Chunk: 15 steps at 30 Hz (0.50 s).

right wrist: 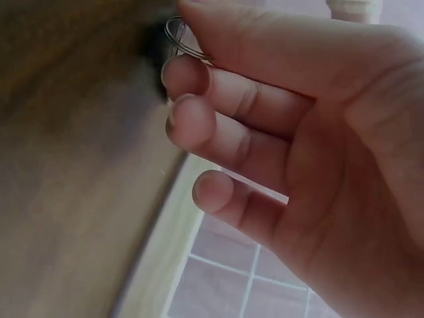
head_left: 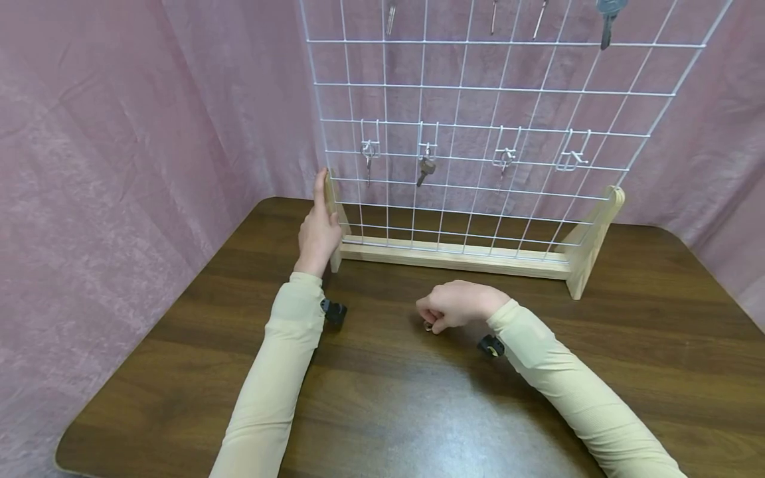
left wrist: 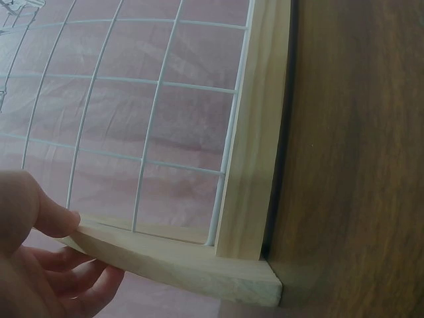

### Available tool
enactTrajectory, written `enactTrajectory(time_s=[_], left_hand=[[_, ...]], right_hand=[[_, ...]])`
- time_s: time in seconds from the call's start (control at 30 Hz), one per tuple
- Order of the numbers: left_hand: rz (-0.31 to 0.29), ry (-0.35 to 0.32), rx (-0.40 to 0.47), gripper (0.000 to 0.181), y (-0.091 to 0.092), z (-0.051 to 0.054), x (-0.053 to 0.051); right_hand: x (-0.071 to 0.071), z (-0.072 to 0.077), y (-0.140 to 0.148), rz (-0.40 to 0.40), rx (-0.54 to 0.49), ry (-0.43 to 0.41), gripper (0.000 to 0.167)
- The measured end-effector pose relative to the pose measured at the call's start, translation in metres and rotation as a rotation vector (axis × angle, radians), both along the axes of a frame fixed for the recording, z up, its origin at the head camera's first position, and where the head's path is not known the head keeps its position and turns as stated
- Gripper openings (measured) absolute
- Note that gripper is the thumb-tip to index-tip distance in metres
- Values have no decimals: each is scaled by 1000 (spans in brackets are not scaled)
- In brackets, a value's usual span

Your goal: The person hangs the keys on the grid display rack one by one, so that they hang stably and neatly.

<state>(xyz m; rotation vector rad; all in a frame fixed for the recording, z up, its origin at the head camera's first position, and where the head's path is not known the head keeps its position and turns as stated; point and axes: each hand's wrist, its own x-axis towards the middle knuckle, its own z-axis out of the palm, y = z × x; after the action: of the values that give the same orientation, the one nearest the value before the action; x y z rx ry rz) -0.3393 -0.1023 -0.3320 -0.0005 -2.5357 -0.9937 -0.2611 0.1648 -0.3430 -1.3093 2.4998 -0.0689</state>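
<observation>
My left hand (head_left: 319, 234) grips the left wooden side piece (left wrist: 179, 275) of a rack, thumb on one face and fingers on the other. Low over the table, my right hand (head_left: 457, 304) pinches a thin metal key ring (right wrist: 189, 50) between thumb and fingers. Whether a key hangs from that ring is hidden. The rack's white wire grid (head_left: 460, 87) carries a row of white hooks. Keys hang on three of them: a left key (head_left: 368, 162), a brass-toned key (head_left: 426, 170) and a third key (head_left: 503, 160). The rightmost hook (head_left: 572, 160) holds nothing.
Higher on the grid hang several more keys, among them a large blue-grey key (head_left: 609, 20). The right wooden side piece (head_left: 594, 242) and the wooden base bar (head_left: 454, 257) stand on the brown table (head_left: 382, 411). A pink curtain (head_left: 149, 133) hangs behind.
</observation>
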Motion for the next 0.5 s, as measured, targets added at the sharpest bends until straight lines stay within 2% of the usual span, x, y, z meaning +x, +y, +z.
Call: enactTrajectory(time_s=[0.17,0.3,0.5], left_hand=[[4,-4,6,87,0,0,0],[3,-6,5,87,0,0,-1],[5,-9,1,87,0,0,0]], right_hand=[[-2,14,14,11,-78,20,20],[-3,31,29,0,-144,84,18],[-2,53,52,-33,-260,170,23]])
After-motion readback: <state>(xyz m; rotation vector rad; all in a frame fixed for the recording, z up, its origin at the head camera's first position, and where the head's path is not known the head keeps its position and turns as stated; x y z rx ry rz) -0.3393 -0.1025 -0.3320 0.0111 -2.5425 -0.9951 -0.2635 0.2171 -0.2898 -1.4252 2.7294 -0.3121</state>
